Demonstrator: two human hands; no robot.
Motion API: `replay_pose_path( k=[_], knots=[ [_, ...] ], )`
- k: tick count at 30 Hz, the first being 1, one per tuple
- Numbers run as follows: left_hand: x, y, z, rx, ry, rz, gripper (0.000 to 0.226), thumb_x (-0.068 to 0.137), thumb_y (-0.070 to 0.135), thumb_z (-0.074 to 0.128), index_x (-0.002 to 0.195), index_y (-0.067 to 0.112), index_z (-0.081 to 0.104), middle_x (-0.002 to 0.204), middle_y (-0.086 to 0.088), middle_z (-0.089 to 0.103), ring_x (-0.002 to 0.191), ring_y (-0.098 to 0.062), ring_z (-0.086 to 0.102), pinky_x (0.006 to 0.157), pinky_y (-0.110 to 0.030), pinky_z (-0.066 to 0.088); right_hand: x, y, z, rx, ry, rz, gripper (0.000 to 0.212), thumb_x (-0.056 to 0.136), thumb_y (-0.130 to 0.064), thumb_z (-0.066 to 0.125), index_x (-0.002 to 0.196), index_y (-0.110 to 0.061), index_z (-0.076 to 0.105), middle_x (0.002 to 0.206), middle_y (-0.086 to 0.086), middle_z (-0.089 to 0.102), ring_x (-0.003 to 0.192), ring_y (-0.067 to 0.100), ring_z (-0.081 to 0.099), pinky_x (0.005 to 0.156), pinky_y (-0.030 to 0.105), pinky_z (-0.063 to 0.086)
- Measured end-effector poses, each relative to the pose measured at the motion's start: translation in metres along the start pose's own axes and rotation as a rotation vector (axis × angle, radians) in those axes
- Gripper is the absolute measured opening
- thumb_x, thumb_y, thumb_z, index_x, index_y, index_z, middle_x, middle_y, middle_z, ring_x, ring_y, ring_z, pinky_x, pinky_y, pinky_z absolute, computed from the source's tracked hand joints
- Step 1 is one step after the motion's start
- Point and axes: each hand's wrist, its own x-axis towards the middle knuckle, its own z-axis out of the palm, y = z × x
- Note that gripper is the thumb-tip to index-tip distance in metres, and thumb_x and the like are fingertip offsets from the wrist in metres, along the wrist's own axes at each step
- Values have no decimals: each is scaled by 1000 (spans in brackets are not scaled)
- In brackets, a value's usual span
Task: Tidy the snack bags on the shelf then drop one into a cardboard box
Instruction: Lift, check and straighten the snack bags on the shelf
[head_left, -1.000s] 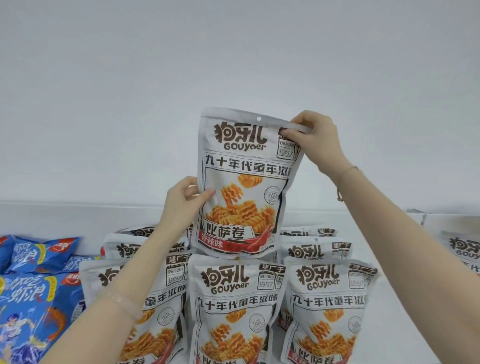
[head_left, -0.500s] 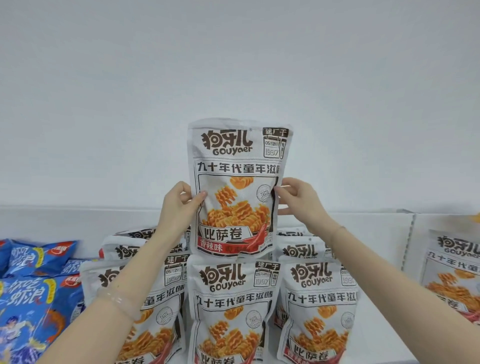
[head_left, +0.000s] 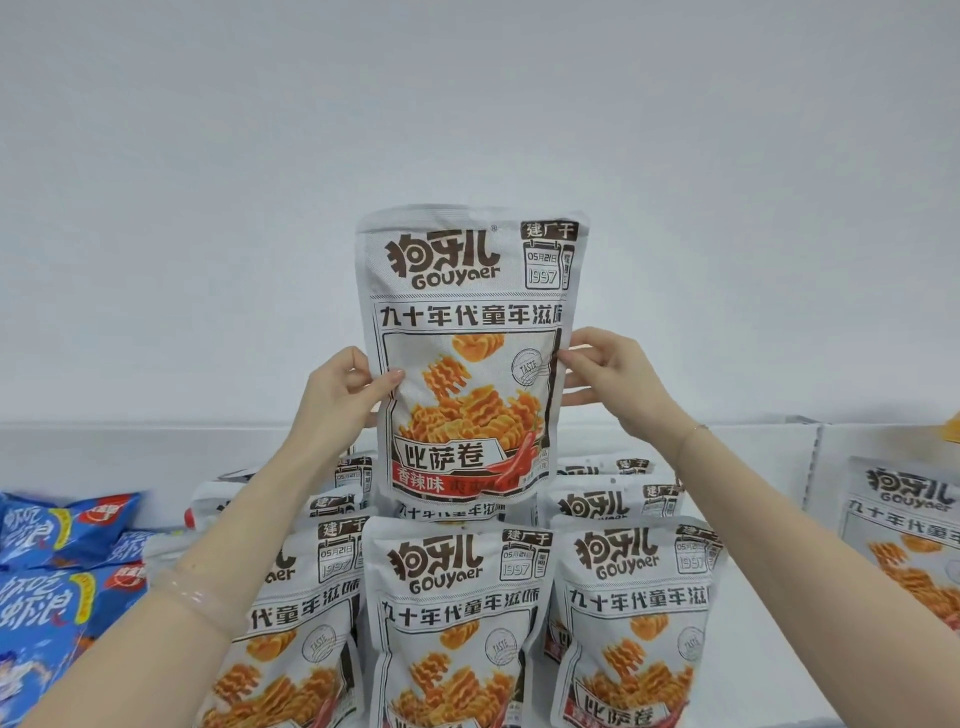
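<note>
A grey-white snack bag (head_left: 467, 312) with brown lettering and orange crinkle snacks printed on it stands upright above the stacked rows. My left hand (head_left: 343, 395) pinches its left edge and my right hand (head_left: 610, 374) pinches its right edge, both at mid height. Its bottom rests on or just behind the bags below; I cannot tell which. Several identical bags (head_left: 452, 613) stand in rows on the white shelf (head_left: 769, 597) beneath it. No cardboard box is in view.
Blue snack bags (head_left: 57, 577) lie at the left of the shelf. Another grey-white bag (head_left: 904, 540) stands at the far right past a divider (head_left: 813, 462). An orange corner (head_left: 953, 428) shows at the right edge. A white wall rises behind.
My right hand came down from the bag's top right corner to its right edge. The bag has straightened from a tilt to upright. My left hand has kept its hold.
</note>
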Motion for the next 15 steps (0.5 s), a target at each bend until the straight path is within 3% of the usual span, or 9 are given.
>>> replay_pose_path(
  k=[5, 8, 10, 13, 15],
  knots=[
    [0, -9, 2, 14, 8, -34, 33, 89, 14, 66, 70, 12, 39, 72, -16, 65, 64, -9, 70, 61, -26, 57, 4, 11, 3, 12, -4, 31, 14, 98, -4, 52, 92, -8, 64, 75, 0, 77, 66, 19, 75, 58, 32, 61],
    [9, -9, 4, 55, 26, -70, 32, 87, 15, 70, 70, 12, 43, 71, -6, 72, 73, -16, 68, 69, -30, 54, 13, 15, 9, -14, 48, 50, 14, 98, -5, 52, 91, -9, 64, 80, 6, 76, 70, 25, 74, 64, 39, 62],
    [19, -2, 4, 105, 5, -89, 22, 82, 14, 74, 82, 14, 52, 74, 4, 74, 81, -21, 68, 79, -36, 54, 21, 18, 13, -41, 92, 58, 15, 97, -6, 53, 88, -12, 64, 88, 14, 75, 77, 32, 74, 68, 44, 62],
    [33, 18, 1, 140, -17, -92, 54, 75, 13, 81, 117, 14, 47, 99, 2, 67, 90, -14, 66, 74, -31, 54, 30, 22, 17, -101, 133, 67, 17, 97, -6, 52, 87, -13, 63, 91, 15, 74, 79, 33, 73, 69, 42, 63],
    [42, 31, -1, 83, 12, -59, 65, 72, 9, 82, 124, 14, 42, 101, 1, 63, 87, -10, 64, 66, -29, 57, 31, 32, 21, -143, 141, 94, 16, 97, -6, 52, 87, -14, 63, 89, 14, 74, 78, 31, 73, 68, 42, 63]
  ],
)
